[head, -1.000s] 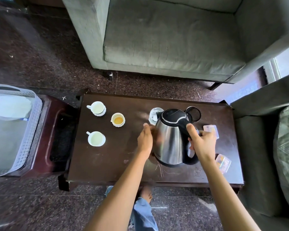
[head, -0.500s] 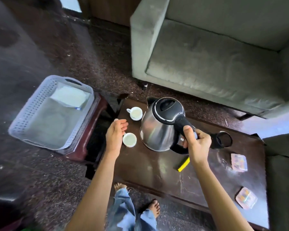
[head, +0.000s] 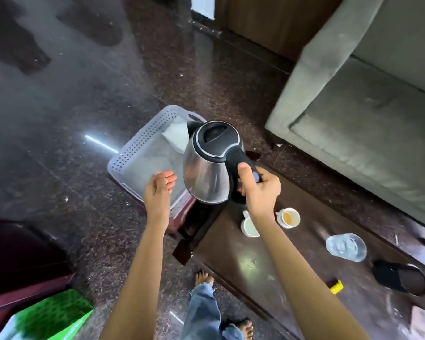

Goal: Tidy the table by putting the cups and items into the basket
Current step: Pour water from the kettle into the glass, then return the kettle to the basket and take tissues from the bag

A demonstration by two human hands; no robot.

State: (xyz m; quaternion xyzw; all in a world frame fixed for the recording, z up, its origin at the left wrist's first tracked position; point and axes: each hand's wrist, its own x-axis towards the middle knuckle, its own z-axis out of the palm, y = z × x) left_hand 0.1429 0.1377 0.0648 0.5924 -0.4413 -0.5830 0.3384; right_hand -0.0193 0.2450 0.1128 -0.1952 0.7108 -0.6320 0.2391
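A person's right hand (head: 260,190) grips the handle of a steel electric kettle (head: 207,165), held mid-frame over the white perforated basket (head: 133,153); the left hand (head: 158,190) hovers empty, fingers loose, beside it.

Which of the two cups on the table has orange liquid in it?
The cup to the right of the right hand's wrist. The other cup, partly hidden behind that wrist, looks pale inside.
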